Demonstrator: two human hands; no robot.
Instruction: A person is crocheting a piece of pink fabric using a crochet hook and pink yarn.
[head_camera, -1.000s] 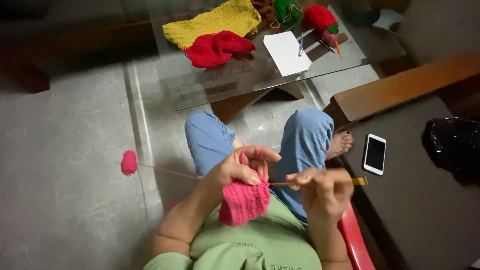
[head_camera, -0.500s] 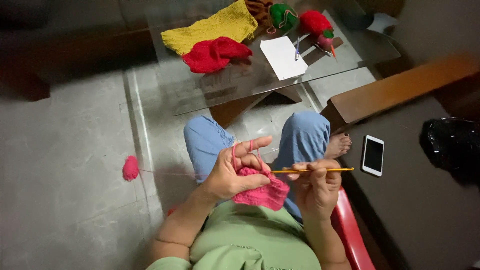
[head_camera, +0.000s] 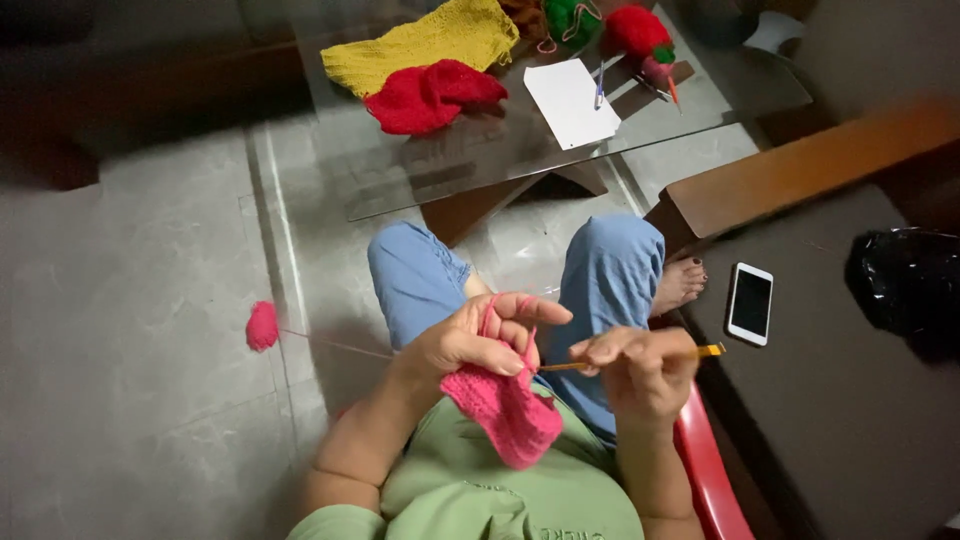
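My left hand (head_camera: 475, 340) pinches the top edge of a pink crocheted piece (head_camera: 505, 408) that hangs down over my green shirt, with pink yarn looped over its fingers. My right hand (head_camera: 635, 365) grips a yellow crochet hook (head_camera: 700, 351), whose tip points left into the pink piece. A strand of pink yarn runs left from my left hand to a small pink yarn ball (head_camera: 262, 326) on the grey floor. My knees in blue trousers are just beyond the hands.
A glass table (head_camera: 450, 165) ahead holds a yellow knit (head_camera: 420, 45), a red knit (head_camera: 430, 95), a white paper (head_camera: 570, 100), a pen and green and red yarn. A white phone (head_camera: 750, 303) and a black bag (head_camera: 905, 285) lie on the dark surface at right. I sit on a red chair (head_camera: 710, 475).
The pink piece, bunched sideways under my left hand half a second ago, now hangs down again. Both hands stay close together with the hook at the piece's edge.
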